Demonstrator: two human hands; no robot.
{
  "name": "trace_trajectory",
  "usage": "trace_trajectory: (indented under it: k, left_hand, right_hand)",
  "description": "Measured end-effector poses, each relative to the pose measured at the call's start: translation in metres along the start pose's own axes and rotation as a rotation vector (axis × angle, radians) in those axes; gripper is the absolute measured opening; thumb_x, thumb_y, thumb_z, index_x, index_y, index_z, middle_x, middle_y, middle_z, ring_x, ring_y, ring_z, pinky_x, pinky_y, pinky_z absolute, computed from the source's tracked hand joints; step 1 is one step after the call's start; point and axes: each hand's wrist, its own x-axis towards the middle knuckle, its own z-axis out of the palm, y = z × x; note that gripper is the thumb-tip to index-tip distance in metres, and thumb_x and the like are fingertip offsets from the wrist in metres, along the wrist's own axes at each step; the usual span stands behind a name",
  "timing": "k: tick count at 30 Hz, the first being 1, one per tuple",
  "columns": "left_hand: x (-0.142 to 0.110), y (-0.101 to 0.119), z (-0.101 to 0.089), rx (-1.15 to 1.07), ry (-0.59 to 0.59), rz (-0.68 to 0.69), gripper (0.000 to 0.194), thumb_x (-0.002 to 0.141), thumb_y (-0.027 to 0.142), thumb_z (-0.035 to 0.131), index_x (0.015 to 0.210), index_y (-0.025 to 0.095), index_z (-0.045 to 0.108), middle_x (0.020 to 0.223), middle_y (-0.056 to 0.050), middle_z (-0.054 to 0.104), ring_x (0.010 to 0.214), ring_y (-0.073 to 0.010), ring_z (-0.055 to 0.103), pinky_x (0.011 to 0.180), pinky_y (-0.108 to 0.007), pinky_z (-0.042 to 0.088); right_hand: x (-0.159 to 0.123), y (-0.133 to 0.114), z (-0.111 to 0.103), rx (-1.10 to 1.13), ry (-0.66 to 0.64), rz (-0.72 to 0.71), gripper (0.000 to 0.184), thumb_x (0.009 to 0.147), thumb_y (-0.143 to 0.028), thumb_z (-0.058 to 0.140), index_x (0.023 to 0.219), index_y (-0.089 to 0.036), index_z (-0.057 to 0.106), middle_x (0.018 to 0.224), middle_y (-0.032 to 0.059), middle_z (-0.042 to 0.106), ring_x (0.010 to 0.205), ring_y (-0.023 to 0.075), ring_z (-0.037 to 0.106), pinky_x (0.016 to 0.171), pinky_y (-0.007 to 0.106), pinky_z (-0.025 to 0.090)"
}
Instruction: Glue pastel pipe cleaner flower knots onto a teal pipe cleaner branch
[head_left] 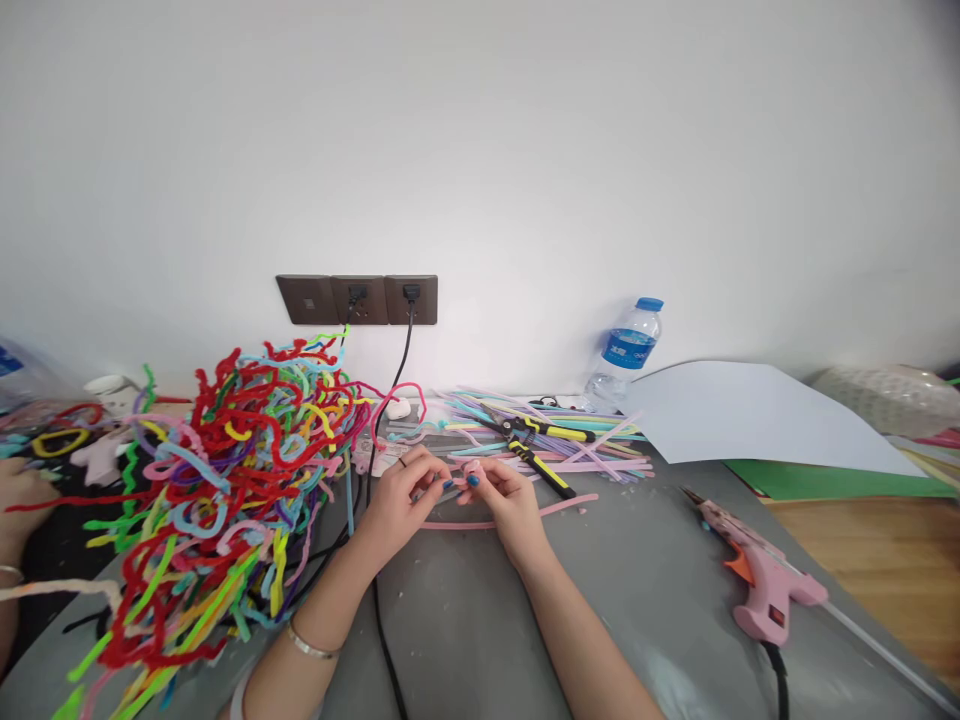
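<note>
In the middle of the head view, my left hand (405, 495) and my right hand (511, 503) meet just above the grey table. Both have their fingertips closed on a small curled piece of pink pipe cleaner (472, 468); the fingers hide part of it. A longer pink pipe cleaner (553, 507) lies under and beside my right hand. Pliers with yellow and black handles (541, 468) rest just beyond that hand, on a spread of straight pastel pipe cleaners (611, 455).
Tangled coloured pipe cleaners (247, 440) are heaped at left, near another person's hand (16, 510). A pink glue gun (769, 580) lies at right. White paper (757, 415) and a water bottle (626, 350) are behind. A black cable (380, 630) crosses the table (465, 630).
</note>
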Motion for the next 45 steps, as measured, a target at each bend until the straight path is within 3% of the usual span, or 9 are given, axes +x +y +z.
trace_trajectory:
  k: [10,17,23,28,33,37,45]
  left_hand:
    - [0.002,-0.001,-0.002,-0.017,0.006,0.012,0.011,0.091,0.014,0.053,0.087,0.019,0.061,0.076,0.002,0.048,0.064,-0.0112,0.047,0.059,-0.021,0.037]
    - [0.001,-0.002,-0.007,-0.215,-0.172,-0.065,0.006,0.089,0.016,0.057,0.09,0.019,0.062,0.093,-0.003,0.058,0.082,-0.0151,0.057,0.068,-0.022,0.045]
    - [0.0,-0.008,-0.003,-0.438,-0.094,-0.16,0.02,0.099,0.03,0.051,0.107,0.02,0.066,0.101,-0.007,0.063,0.096,-0.0198,0.061,0.081,-0.028,0.05]
    - [0.003,-0.005,0.002,-0.497,-0.072,-0.076,0.018,0.095,0.034,0.063,0.09,0.018,0.07,0.095,-0.006,0.063,0.096,-0.0197,0.061,0.088,-0.029,0.048]
    - [0.001,0.001,-0.001,-0.554,-0.096,-0.122,0.026,0.099,0.04,0.055,0.093,0.018,0.066,0.092,-0.006,0.064,0.086,-0.0181,0.063,0.079,-0.028,0.051]
    - [0.0,0.002,-0.001,-0.577,-0.129,-0.127,0.02,0.099,0.037,0.056,0.103,0.02,0.067,0.097,-0.006,0.064,0.085,-0.017,0.063,0.076,-0.026,0.052]
    - [0.001,-0.007,0.001,-0.432,-0.043,-0.039,0.018,0.098,0.033,0.057,0.091,0.018,0.065,0.087,-0.004,0.063,0.079,-0.0158,0.062,0.071,-0.025,0.052]
  right_hand:
    - [0.001,0.001,-0.002,0.007,0.062,-0.026,0.038,0.077,-0.058,0.078,0.088,-0.021,0.073,0.072,0.002,0.072,0.056,0.0179,0.065,0.062,0.034,0.057]
    - [0.001,0.0,0.001,-0.031,-0.006,-0.037,0.036,0.076,-0.054,0.079,0.082,-0.019,0.074,0.061,-0.0007,0.066,0.05,0.0141,0.058,0.047,0.027,0.051]
    - [-0.002,0.001,0.006,-0.033,-0.055,-0.029,0.036,0.075,-0.054,0.08,0.086,-0.02,0.074,0.068,0.0005,0.068,0.056,0.0168,0.066,0.045,0.025,0.051]
    - [-0.003,0.0,0.005,-0.038,-0.085,-0.017,0.035,0.072,-0.051,0.083,0.084,-0.019,0.074,0.063,-0.001,0.065,0.051,0.0141,0.06,0.041,0.024,0.05]
    - [-0.002,0.001,0.002,-0.009,-0.111,-0.013,0.037,0.073,-0.052,0.082,0.087,-0.019,0.075,0.065,0.0003,0.067,0.051,0.014,0.06,0.041,0.024,0.051]
    - [-0.002,0.001,0.002,0.022,-0.142,-0.012,0.034,0.074,-0.05,0.082,0.088,-0.02,0.075,0.068,0.0008,0.069,0.053,0.0147,0.062,0.043,0.025,0.054]
    - [-0.004,-0.005,0.007,0.069,-0.229,0.002,0.03,0.073,-0.043,0.085,0.088,-0.02,0.075,0.078,0.0023,0.073,0.059,0.0142,0.066,0.054,0.027,0.06]
